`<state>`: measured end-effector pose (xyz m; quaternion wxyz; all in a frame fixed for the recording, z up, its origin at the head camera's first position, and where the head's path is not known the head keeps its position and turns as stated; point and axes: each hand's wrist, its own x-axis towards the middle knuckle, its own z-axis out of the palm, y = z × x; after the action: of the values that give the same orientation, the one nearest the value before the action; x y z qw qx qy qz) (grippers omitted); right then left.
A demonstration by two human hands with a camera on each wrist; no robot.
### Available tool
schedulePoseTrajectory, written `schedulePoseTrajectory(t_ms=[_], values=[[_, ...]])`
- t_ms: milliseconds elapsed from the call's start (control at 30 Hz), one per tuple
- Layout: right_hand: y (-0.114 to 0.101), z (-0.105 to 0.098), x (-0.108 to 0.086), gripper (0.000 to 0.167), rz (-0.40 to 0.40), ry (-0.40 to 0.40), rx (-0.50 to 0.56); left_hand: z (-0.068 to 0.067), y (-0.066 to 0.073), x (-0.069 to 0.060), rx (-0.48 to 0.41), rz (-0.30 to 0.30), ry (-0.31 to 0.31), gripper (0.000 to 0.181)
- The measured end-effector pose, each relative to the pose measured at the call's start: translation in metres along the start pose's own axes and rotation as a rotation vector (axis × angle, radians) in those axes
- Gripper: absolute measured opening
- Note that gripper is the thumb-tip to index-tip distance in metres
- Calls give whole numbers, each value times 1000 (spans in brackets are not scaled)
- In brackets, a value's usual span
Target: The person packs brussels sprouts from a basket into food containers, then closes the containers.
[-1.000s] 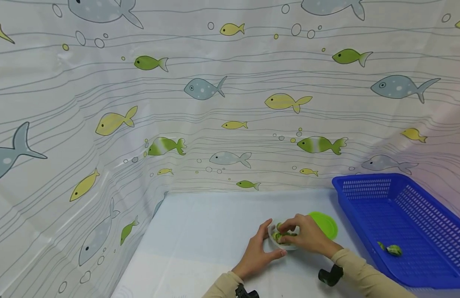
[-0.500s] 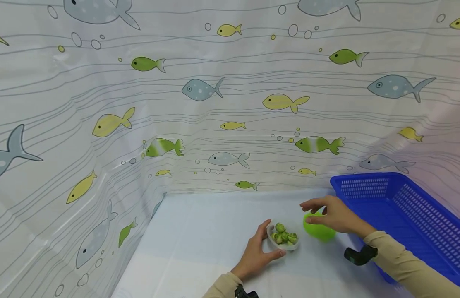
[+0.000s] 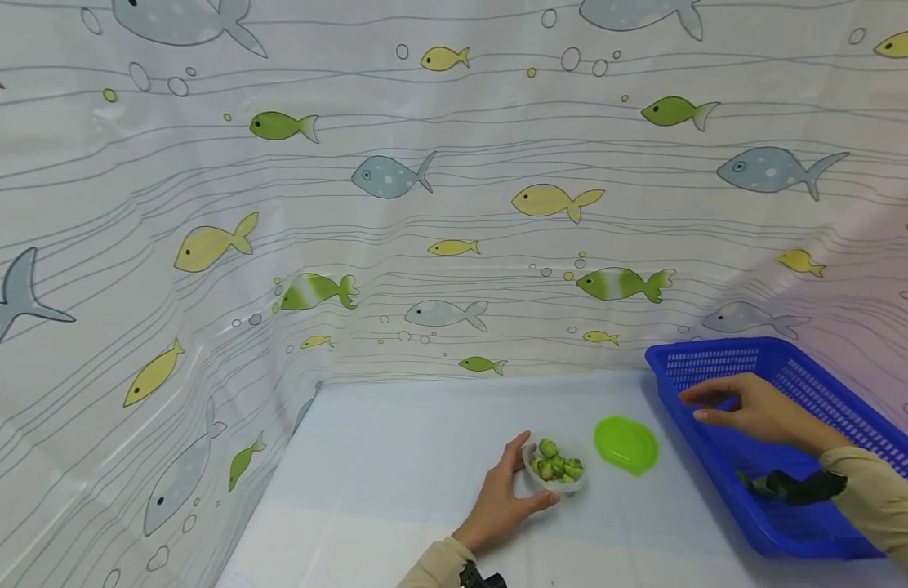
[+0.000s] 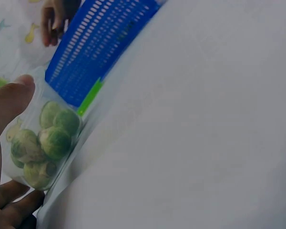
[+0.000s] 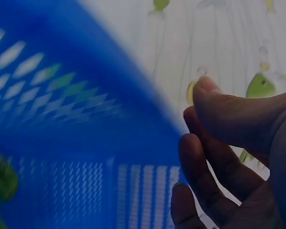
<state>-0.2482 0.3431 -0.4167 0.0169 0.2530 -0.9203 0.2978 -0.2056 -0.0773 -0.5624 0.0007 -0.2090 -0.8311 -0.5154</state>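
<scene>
Now the left hand (image 3: 498, 500) holds the sprout bowl (image 3: 564, 488).

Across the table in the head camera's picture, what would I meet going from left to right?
Left hand, clear bowl holding green sprouts, bright green lid, blue basket. Right hand left out: it overlaps the basket.

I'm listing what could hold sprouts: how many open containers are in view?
2: the clear bowl of sprouts, held by the left hand, and the blue basket farther right. No other container shows or seems hidden.
</scene>
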Motion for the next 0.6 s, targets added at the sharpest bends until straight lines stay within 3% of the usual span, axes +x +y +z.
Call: schedulePoseTrajectory(t_ms=[133, 300, 600], values=[[26, -2, -13, 33, -6, -84, -18, -1, -1, 0, -6, 3, 8, 98], [51, 0, -27, 40, -14, -225, 38, -2, -1, -1, -7, -2, 6, 98], [69, 11, -37, 44, 87, -406, 162, -1, 3, -1, -13, 10, 3, 94]])
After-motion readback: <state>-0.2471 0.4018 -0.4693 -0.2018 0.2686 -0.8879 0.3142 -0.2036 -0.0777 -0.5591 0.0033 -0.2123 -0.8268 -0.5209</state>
